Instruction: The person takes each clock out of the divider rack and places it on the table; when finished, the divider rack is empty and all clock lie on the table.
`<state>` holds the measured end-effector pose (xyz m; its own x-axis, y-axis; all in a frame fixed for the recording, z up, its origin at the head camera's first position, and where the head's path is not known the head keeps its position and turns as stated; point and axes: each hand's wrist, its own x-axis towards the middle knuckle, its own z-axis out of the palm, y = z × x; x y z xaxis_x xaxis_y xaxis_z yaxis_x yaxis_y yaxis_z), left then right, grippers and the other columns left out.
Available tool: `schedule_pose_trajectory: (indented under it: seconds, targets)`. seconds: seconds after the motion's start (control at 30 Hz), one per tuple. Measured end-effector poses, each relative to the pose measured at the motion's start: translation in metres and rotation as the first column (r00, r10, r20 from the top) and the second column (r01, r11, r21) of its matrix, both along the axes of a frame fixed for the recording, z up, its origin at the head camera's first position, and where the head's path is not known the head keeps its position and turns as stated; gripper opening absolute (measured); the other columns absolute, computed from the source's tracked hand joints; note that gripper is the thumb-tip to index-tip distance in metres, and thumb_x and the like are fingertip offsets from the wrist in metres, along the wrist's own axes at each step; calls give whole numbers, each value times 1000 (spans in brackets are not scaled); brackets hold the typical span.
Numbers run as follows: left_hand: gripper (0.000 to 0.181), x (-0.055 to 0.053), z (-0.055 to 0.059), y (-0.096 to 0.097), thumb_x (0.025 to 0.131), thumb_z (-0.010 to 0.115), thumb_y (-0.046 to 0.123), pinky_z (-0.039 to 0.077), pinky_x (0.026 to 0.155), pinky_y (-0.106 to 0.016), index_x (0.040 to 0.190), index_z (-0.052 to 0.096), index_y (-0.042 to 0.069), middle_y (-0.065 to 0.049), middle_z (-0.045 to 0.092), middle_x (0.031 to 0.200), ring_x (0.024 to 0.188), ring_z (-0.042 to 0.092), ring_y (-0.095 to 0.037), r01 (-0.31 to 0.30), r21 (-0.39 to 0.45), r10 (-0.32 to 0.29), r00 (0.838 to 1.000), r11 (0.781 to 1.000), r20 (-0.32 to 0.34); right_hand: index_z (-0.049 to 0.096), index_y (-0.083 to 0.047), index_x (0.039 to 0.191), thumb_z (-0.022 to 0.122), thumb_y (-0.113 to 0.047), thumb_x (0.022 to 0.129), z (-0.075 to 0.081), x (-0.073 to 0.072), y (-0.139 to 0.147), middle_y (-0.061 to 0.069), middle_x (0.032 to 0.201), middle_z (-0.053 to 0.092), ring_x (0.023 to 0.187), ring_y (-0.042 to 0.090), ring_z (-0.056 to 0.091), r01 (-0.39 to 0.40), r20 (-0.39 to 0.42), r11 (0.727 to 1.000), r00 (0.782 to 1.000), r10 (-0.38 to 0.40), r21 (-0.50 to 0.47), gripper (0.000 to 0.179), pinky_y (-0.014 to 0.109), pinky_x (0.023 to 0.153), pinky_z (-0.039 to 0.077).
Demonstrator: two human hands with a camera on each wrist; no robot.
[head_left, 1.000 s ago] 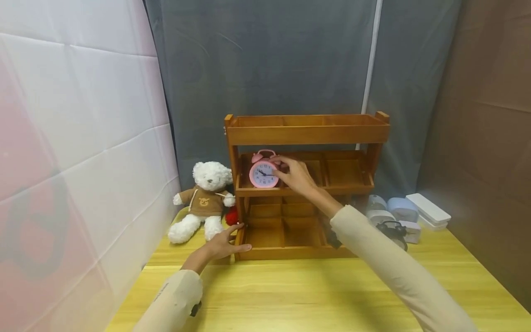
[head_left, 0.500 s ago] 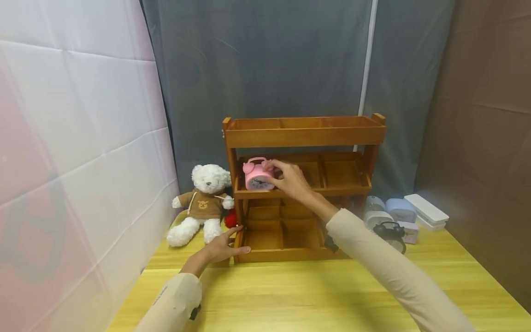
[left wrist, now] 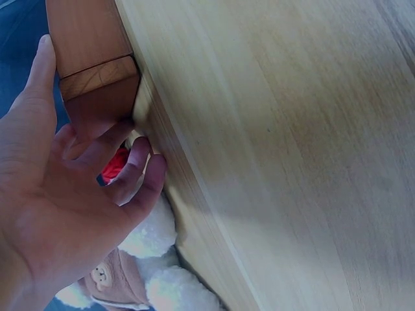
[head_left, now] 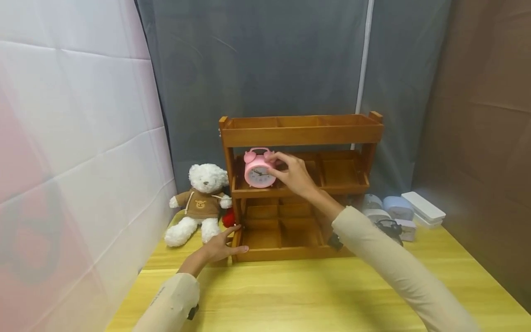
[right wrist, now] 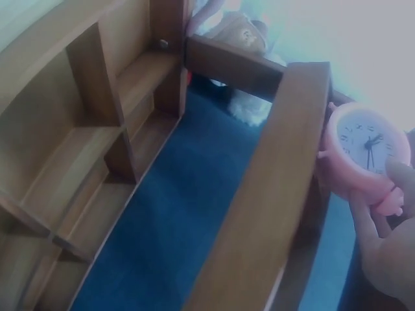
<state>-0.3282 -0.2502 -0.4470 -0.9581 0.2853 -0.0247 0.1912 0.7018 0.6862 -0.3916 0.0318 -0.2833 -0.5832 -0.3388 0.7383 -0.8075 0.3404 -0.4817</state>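
A pink twin-bell alarm clock (head_left: 260,170) with a white face is in the left part of the middle tier of the wooden shelf (head_left: 303,135). My right hand (head_left: 292,173) pinches the clock at its right side; the right wrist view shows the thumb near the clock's face (right wrist: 366,144) and other fingers behind its body. At the shelf's lower left corner, my left hand (head_left: 217,246) holds the end of the frame. In the left wrist view the left hand (left wrist: 71,188) has its thumb along the wood and its fingers bent round the corner.
A white teddy bear (head_left: 203,203) in a brown hoodie sits left of the shelf, with a red object (head_left: 228,217) beside it. To the right stand a black alarm clock (head_left: 391,229), a blue rounded object (head_left: 398,207) and white boxes (head_left: 423,207) on the table (head_left: 290,295).
The pink clock tipped face-down half a second ago, and now its face is turned up again and it sits slightly higher. The left hand stays on the shelf corner.
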Motion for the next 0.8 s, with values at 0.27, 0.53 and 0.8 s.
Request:
schedule_pose_trajectory:
  seconds: [0.27, 0.53, 0.8]
  targets:
    - [93, 4, 2, 0, 91, 80, 45, 46, 107, -61, 162, 34, 6, -35, 40, 156, 136, 51, -50, 16, 1, -16, 1000, 1000, 1, 75, -6, 116, 82, -10, 90, 4, 14, 25, 12, 112, 75, 104, 27, 72, 14, 29, 1000, 999, -14, 22, 27, 44, 94, 58]
    - [96, 2, -1, -1, 90, 80, 48, 46, 107, -62, 162, 33, 6, -34, 37, 158, 137, 49, -51, 11, 1, -11, 1000, 1000, 10, 75, -8, 117, 83, -11, 89, 5, 29, 56, 8, 110, 75, 101, 23, 70, 14, 38, 999, 999, -16, 31, 28, 44, 90, 60]
    - [97, -2, 1, 0, 90, 80, 50, 47, 105, -62, 162, 32, 7, -34, 35, 159, 138, 48, -53, 15, 0, -15, 1000, 1000, 11, 75, -7, 117, 84, -9, 88, 6, 41, 97, 9, 112, 73, 103, 24, 69, 14, 15, 999, 1000, -14, 43, 31, 37, 83, 62]
